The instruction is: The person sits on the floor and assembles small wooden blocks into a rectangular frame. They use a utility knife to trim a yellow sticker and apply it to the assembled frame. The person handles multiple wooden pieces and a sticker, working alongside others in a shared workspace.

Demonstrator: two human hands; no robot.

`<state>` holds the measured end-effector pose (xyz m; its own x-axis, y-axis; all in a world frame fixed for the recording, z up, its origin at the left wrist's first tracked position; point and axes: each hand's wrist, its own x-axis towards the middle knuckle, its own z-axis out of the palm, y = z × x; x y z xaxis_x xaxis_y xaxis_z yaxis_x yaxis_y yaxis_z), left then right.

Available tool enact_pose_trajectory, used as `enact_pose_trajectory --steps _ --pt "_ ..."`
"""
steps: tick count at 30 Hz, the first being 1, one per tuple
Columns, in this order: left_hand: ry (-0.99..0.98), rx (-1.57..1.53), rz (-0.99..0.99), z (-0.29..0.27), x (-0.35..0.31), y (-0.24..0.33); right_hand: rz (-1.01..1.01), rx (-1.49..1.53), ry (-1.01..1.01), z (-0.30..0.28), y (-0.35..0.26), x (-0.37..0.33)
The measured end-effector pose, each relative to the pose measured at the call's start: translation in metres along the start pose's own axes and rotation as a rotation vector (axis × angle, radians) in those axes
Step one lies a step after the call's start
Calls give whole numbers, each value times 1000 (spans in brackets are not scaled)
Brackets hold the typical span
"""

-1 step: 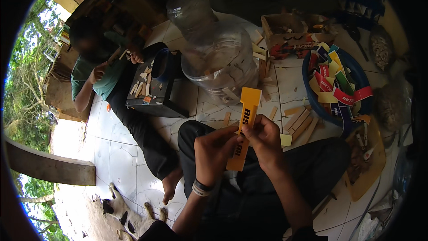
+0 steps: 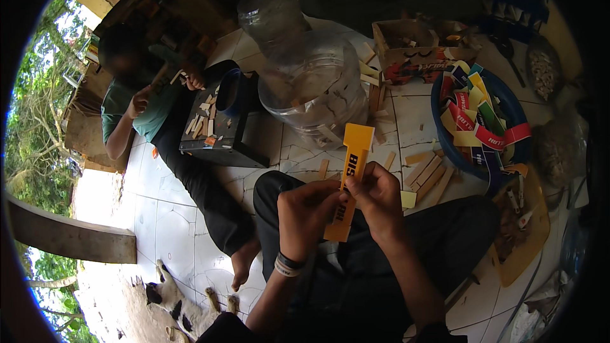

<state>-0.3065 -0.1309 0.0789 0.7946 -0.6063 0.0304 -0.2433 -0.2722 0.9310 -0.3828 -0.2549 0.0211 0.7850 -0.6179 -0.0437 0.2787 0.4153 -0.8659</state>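
Pale floor tiles (image 2: 159,209) with cracked joints carry everything we see, and we look down on them from above our own lap. Our left hand (image 2: 307,215) and right hand (image 2: 380,202) meet over our dark trousers (image 2: 445,241), both pinching a long yellow cardboard strip (image 2: 350,174) that stands nearly upright between them. Our left fingers close on its lower part and our right fingers grip it just above, so the strip's wider top end rises clear of both hands. A dark wristband (image 2: 287,264) circles our left wrist.

Just beyond the strip lies a large clear plastic jug (image 2: 311,82) on its side. To our right stands a blue basin (image 2: 508,146) filled with folded coloured cardboard pieces (image 2: 476,111), and short wooden sticks (image 2: 429,174) lie on the tiles between the basin and our knee. An open cardboard box (image 2: 419,47) sits behind the basin.

To our left a seated person in a green shirt (image 2: 136,111) works beside a black box (image 2: 222,130) topped with small wooden pieces. A cat (image 2: 166,298) lies near the lower edge.
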Motion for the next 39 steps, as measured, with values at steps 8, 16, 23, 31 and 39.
enact_pose_trajectory --steps 8,16,23,31,39 --pt "-1 -11 -28 13 2 -14 3 -53 -6 -6 7 1" --pt "34 166 -37 16 -1 -17 38 -101 41 -5 9 3" --pt "-70 217 -106 8 -8 -16 104 -16 -3 -2 13 2" --pt "-123 262 -65 4 -17 -17 89 -26 -33 -6 7 2" --pt "-27 -248 -35 9 8 -18 98 -113 -46 -10 5 7"
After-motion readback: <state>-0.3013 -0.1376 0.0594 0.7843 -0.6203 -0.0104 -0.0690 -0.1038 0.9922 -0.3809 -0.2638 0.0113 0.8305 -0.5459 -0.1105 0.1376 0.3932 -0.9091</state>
